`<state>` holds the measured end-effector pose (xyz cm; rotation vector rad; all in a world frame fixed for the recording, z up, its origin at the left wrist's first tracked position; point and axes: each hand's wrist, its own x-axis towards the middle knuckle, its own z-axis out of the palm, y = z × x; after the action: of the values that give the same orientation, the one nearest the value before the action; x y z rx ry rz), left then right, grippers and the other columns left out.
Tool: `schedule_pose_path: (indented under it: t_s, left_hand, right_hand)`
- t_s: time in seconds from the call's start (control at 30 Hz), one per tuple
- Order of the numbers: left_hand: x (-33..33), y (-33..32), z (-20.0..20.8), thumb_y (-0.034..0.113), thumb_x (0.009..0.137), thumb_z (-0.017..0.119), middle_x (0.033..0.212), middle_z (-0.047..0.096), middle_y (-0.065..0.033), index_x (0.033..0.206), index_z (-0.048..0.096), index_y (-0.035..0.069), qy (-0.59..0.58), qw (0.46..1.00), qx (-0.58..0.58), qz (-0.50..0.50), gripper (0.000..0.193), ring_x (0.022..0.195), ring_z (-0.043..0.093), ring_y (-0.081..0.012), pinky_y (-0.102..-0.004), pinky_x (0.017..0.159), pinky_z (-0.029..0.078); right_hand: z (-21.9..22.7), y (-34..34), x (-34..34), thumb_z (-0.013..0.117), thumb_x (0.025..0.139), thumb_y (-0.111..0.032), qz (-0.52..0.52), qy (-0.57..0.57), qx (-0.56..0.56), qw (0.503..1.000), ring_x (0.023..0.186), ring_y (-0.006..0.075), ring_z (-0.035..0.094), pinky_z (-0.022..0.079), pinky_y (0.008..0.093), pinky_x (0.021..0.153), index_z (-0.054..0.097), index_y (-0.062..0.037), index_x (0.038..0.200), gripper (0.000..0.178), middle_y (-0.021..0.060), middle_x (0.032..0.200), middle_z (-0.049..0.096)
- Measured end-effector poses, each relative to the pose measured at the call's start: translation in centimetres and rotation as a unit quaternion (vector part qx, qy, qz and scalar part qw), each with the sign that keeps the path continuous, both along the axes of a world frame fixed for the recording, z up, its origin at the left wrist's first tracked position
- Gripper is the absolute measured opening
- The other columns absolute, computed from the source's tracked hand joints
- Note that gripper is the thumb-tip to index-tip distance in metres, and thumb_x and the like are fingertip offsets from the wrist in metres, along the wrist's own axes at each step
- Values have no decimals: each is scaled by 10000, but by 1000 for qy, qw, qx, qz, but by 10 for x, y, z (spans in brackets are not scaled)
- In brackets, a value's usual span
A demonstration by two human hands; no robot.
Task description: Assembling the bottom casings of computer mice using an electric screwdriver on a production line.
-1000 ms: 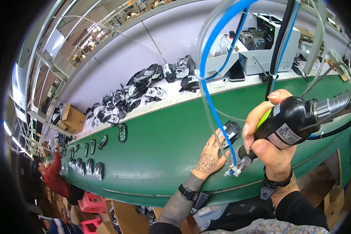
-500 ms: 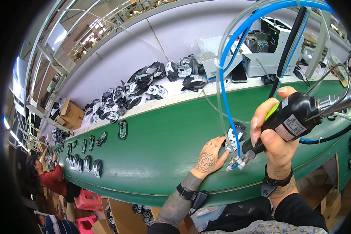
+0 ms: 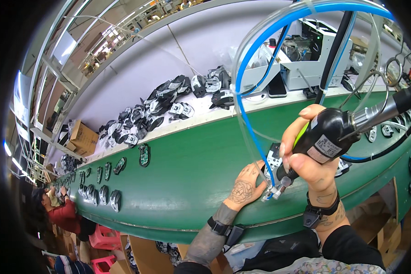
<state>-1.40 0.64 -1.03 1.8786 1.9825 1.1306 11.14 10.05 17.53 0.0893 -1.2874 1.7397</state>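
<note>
A long green conveyor belt [image 3: 182, 182] curves under both hands, w/ a heap of black-and-white computer mouse parts [image 3: 169, 102] on the ledge well beyond the fingers and a white machine [image 3: 306, 59] farther back. Right hand [image 3: 313, 160], fingers wrapped tight round a black pneumatic screwdriver [image 3: 326, 137], angles its tip down-left, blue air hose [image 3: 260, 68] looping overhead. Left hand [image 3: 244, 187] lies on the belt, fingers pressed on a mouse shell [image 3: 274, 157] just beside the tip; grip itself can't be made out.

A long green belt [image 3: 187, 182] carries flat black parts [image 3: 144, 155] in a row, with more piled behind it [image 3: 164, 98].
</note>
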Motion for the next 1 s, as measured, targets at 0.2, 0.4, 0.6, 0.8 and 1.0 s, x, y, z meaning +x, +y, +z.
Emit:
schedule_pose_path:
  t_s: [0.2,0.4,0.6,0.8,1.0]
  left_hand:
    - [-6,-5,-12,139,741,607,1125,523,-137,1042,557,40,50,996,18,73,321,1069,495,-322,-409,921,395]
    - [-1,-4,-5,192,780,592,1188,492,-147,1048,563,72,58,996,-23,67,294,1171,427,-337,-422,976,357]
    - [-1,-5,-3,212,787,589,1202,483,-149,1059,561,76,59,996,-25,63,306,1179,420,-342,-427,984,352]
    - [-4,-2,-11,239,796,576,1222,467,-152,1075,559,82,42,998,-42,35,320,1204,399,-347,-431,997,340]
    - [-2,-5,-11,244,795,583,1242,460,-152,1089,558,81,43,998,-34,27,337,1221,386,-339,-426,1001,338]
  right_hand:
    - [-10,20,5,664,636,63,213,57,32,975,669,165,571,455,261,578,424,3,1118,543,119,767,565]
    - [-22,26,8,781,589,-67,440,82,-50,893,559,165,562,377,214,399,480,62,993,521,118,629,535]
    - [-16,21,5,783,639,-67,423,77,-45,902,533,186,527,396,268,475,473,-25,965,451,129,645,560]
    - [-28,22,-3,777,600,-83,395,95,-25,913,573,147,538,382,222,467,472,6,1066,564,117,668,565]
    - [-27,22,-4,768,603,-81,391,113,-16,913,582,149,545,386,231,467,476,1,1054,544,115,665,567]
